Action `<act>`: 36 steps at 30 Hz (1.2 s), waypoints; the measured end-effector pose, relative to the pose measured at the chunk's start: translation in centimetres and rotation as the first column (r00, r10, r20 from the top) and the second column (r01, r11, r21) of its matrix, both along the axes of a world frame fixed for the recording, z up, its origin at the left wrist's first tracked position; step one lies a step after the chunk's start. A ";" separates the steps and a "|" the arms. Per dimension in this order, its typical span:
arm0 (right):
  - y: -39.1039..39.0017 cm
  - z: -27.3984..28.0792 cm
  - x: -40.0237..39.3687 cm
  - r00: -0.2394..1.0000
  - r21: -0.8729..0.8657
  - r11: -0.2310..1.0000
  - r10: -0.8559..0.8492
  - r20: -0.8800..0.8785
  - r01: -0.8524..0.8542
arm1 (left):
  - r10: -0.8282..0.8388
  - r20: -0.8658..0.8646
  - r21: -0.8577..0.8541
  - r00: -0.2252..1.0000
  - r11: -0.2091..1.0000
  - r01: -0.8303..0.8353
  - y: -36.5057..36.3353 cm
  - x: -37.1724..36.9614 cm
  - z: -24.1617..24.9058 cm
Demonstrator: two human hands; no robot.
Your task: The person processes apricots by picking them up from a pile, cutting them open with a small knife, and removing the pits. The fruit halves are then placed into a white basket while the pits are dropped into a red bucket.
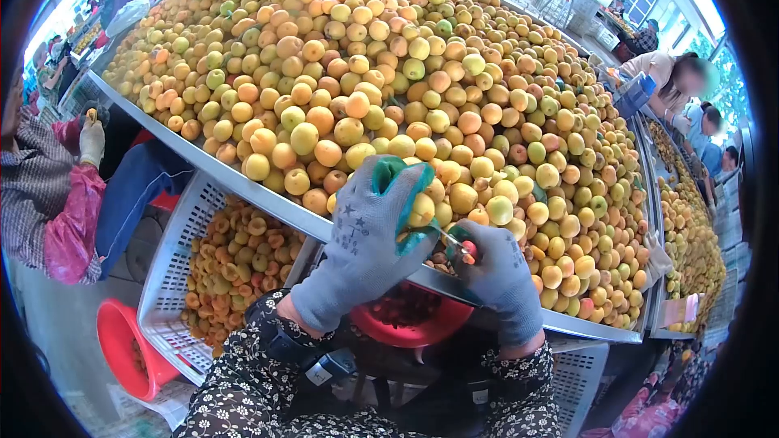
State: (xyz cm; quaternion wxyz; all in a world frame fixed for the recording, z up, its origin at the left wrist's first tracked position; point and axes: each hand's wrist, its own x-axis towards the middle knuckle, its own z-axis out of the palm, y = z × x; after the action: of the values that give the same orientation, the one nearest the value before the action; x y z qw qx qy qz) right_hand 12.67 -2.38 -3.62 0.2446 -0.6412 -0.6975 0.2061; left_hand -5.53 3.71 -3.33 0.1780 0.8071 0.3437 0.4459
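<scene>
My left hand (353,223), in a grey work glove with green palm and fingertips, pinches a yellow apricot (421,211) between thumb and fingers. In my right hand (499,268), gloved alike, is a small knife (449,237) with a thin metal blade and a red spot by the fingers. The blade points at the left thumb, just under the apricot. Both hands are over the near edge of a metal-rimmed table (268,209) heaped with whole apricots (324,122).
Below the edge sits a red basin (454,320) with dark contents. To the left stand a white crate (166,292) of halved apricots (243,255) and a red bucket (122,341). Another white crate (584,373) is at lower right. A gloved person (61,186) sits close on the left; others work at the right.
</scene>
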 end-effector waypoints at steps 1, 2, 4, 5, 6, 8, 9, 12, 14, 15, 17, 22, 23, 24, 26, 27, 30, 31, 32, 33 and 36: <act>-0.1 0.3 0.0 1.000 -0.003 1.000 0.000 0.000 0.000 | -0.046 0.004 -0.051 0.999 0.998 0.047 0.0 -0.1 0.0; -0.2 0.8 -0.1 1.000 -0.021 1.000 -0.019 0.003 0.019 | -0.094 0.008 -0.101 0.996 0.990 0.095 0.0 -0.1 0.0; -0.2 0.9 0.3 0.999 -0.043 0.998 -0.042 0.001 0.042 | -0.127 0.032 -0.138 0.991 0.982 0.131 -0.1 0.3 -0.1; -0.3 0.9 0.8 0.998 -0.051 0.998 -0.035 0.055 0.038 | -0.157 0.062 -0.171 0.986 0.971 0.165 -0.1 0.6 -0.3; -0.3 0.8 1.2 0.994 -0.059 0.998 -0.026 0.110 0.033 | -0.159 0.062 -0.175 0.985 0.970 0.168 -0.1 0.7 -0.4; -0.5 0.9 1.2 0.989 -0.070 0.997 -0.031 0.143 0.041 | -0.159 0.037 -0.257 0.987 0.952 0.163 -0.1 0.8 -0.8; -0.6 1.0 1.1 0.987 -0.079 0.996 -0.026 0.157 0.039 | -0.160 0.035 -0.262 0.987 0.951 0.163 0.0 0.8 -1.0; -0.8 1.1 1.7 0.991 -0.121 0.993 0.011 0.132 0.006 | -0.205 0.089 -0.191 0.975 0.957 0.219 0.4 0.6 -1.5; -0.9 1.3 2.0 0.995 -0.147 0.989 0.040 0.094 -0.026 | -0.284 0.532 -0.563 0.798 0.586 0.583 0.4 0.4 -1.6; -1.0 1.5 1.8 0.998 -0.147 0.988 0.058 0.029 -0.053 | -0.173 0.727 -0.602 0.665 0.305 0.738 -0.1 0.2 -1.0; -1.2 1.4 1.6 0.996 -0.140 0.987 0.076 -0.037 -0.081 | -0.079 0.836 -0.529 0.543 0.147 0.836 -0.4 0.5 -1.2; -1.2 1.3 0.2 0.972 -0.087 0.993 0.057 -0.230 -0.079 | 0.062 0.878 -0.446 0.474 0.461 0.767 -3.0 2.9 -3.5; -1.4 1.7 -0.9 0.965 0.153 0.987 0.082 -0.247 -0.045 | 0.240 0.955 -0.165 0.176 -0.067 0.984 -1.9 1.3 -3.2; -1.2 1.6 -0.9 0.966 0.162 0.986 0.085 -0.246 -0.046 | 0.231 0.957 -0.164 0.175 -0.065 0.984 -1.8 0.9 -3.1; -0.7 1.1 -0.7 0.947 0.052 0.998 0.045 -0.317 -0.030 | 0.200 0.963 -0.165 0.182 -0.098 0.981 -1.7 0.6 -2.8; -1.3 0.9 -0.6 0.979 0.156 0.988 0.026 -0.202 0.006 | -0.053 0.726 -0.660 0.686 0.226 0.716 -2.0 0.6 -1.7; -0.9 0.6 -0.4 0.977 0.098 0.995 -0.013 -0.211 0.035 | -0.076 0.858 -0.476 0.508 0.256 0.841 -1.9 1.1 0.2; -0.7 0.1 -0.4 0.976 0.073 0.997 -0.016 -0.215 0.032 | -0.081 0.831 -0.504 0.550 0.305 0.808 -1.9 1.3 0.0; -0.8 0.2 -0.8 0.977 0.102 0.995 0.003 -0.211 0.019 | -0.090 0.872 -0.428 0.481 0.336 0.839 -1.5 1.0 0.3; -0.7 0.4 -1.2 0.977 0.125 0.991 -0.011 -0.212 0.038 | -0.069 0.883 -0.443 0.465 0.212 0.871 -1.4 1.0 -0.1; -0.7 0.7 -2.1 0.980 0.184 0.980 -0.044 -0.192 0.080 | -0.091 0.853 -0.501 0.514 0.136 0.855 -1.5 0.8 -0.3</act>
State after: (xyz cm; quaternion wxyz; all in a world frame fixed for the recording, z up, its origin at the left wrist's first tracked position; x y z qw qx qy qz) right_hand 10.55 -3.06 -2.94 0.3757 -0.6140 -0.6677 0.1897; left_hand -4.75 2.24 -3.58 0.8425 0.4103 0.1317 0.3234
